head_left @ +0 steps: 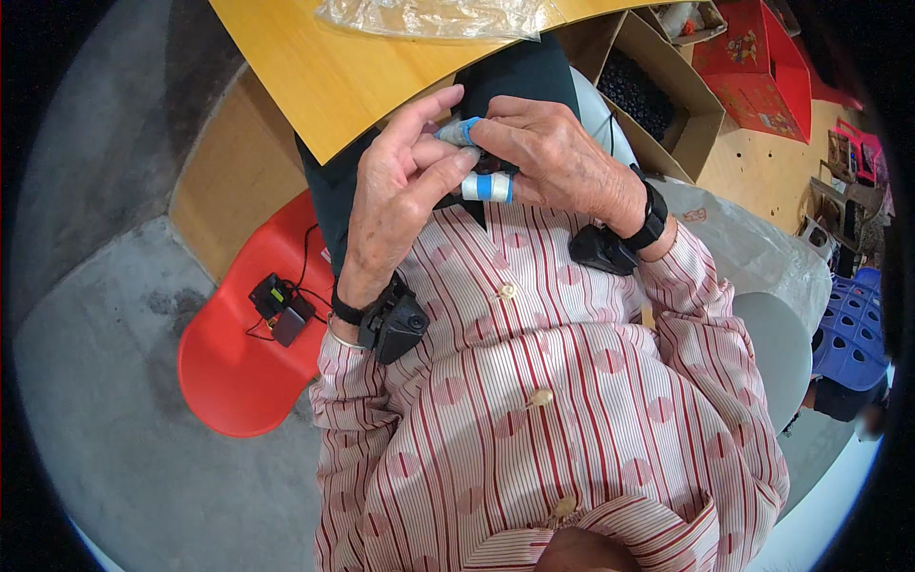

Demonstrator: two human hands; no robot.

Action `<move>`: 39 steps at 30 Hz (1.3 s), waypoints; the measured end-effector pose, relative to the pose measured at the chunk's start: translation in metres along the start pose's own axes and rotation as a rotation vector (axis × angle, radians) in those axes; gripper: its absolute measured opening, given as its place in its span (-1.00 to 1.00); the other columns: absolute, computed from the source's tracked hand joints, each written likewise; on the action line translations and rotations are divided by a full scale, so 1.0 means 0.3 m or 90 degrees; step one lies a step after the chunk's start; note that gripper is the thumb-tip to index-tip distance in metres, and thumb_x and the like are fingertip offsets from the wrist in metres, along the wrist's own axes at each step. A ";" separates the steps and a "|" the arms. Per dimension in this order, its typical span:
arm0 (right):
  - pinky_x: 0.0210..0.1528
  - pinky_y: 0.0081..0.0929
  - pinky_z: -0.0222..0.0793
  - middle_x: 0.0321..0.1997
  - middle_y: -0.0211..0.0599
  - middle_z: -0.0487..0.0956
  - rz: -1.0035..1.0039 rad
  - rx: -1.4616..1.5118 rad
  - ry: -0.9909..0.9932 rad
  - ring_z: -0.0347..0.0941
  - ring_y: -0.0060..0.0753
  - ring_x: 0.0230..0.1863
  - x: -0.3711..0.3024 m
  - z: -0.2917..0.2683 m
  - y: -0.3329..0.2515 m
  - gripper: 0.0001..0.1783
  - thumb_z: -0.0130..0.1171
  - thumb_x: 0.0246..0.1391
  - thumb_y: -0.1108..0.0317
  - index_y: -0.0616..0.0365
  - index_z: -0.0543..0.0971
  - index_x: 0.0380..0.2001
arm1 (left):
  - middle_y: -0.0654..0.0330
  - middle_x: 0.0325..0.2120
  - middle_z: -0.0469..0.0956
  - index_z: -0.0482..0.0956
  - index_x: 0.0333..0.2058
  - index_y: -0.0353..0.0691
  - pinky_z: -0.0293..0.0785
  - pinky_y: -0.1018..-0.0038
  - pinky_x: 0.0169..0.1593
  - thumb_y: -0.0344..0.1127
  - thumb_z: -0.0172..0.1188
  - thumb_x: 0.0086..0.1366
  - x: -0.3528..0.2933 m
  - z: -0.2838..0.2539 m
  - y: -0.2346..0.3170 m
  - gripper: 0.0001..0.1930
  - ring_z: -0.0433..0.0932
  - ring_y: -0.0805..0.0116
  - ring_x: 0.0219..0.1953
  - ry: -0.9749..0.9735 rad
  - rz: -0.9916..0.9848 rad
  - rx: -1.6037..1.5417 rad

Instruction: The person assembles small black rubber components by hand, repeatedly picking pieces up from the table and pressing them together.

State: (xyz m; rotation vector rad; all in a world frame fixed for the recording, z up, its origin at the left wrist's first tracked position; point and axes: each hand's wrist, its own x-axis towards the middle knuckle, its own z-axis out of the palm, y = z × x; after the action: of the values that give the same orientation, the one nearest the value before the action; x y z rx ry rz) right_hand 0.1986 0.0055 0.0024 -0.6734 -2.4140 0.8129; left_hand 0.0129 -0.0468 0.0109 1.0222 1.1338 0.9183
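Note:
My left hand (393, 186) and my right hand (562, 157) meet just beyond my shirt front, near the table's edge. The left index finger stretches out while its thumb and other fingers bend toward the right hand's fingertips. Curled fingers on the right hand pinch inward. A white and blue finger wrap (487, 187) covers what looks like the right thumb; another taped wrap (457, 132) shows where the fingers meet. Between the fingertips there is a small dark spot, but whatever they hold is too hidden to name. Both wrists carry black strapped devices.
A yellow table (381, 71) lies ahead, with a clear plastic bag (438, 17) on it. To the left, a red chair (243, 367) bears small black devices (281, 310). At right stand a cardboard box of small dark pieces (637, 95), a red box (753, 67) and a blue plastic stool (851, 329).

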 end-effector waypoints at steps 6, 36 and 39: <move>-0.44 -0.31 0.34 -0.60 -0.22 0.36 -0.026 -0.005 -0.009 0.40 -0.19 -0.49 0.002 -0.001 0.000 -0.73 0.29 -0.22 0.37 0.21 0.43 -0.45 | 0.26 -0.59 0.56 0.32 0.11 -0.36 0.32 0.48 0.00 -0.37 0.19 0.18 -0.016 -0.009 0.028 -0.48 0.44 0.53 -0.24 -0.015 -0.081 -0.037; -0.38 -0.37 0.48 -0.46 -0.13 0.53 -0.030 0.011 -0.006 0.54 -0.15 -0.41 0.011 0.019 -0.016 -0.69 0.34 -0.27 0.33 0.30 0.49 -0.47 | 0.06 -0.21 0.58 0.52 -0.06 -0.30 0.48 0.39 -0.09 -0.25 0.50 -0.27 -0.008 -0.015 0.024 -0.30 0.56 0.17 -0.17 -0.024 0.392 0.494; -0.38 -0.37 0.48 -0.46 -0.13 0.53 -0.031 0.008 -0.002 0.54 -0.15 -0.40 0.007 0.025 -0.017 -0.69 0.34 -0.31 0.35 0.29 0.49 -0.47 | 0.06 -0.22 0.58 0.53 -0.07 -0.31 0.49 0.39 -0.10 -0.28 0.50 -0.27 -0.010 -0.018 0.026 -0.33 0.57 0.17 -0.19 -0.027 0.403 0.494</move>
State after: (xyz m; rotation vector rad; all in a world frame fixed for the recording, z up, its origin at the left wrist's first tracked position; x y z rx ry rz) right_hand 0.1912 0.0001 0.0010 -0.6056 -2.4162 0.8097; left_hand 0.0065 -0.0465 0.0187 2.1073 1.1684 0.9397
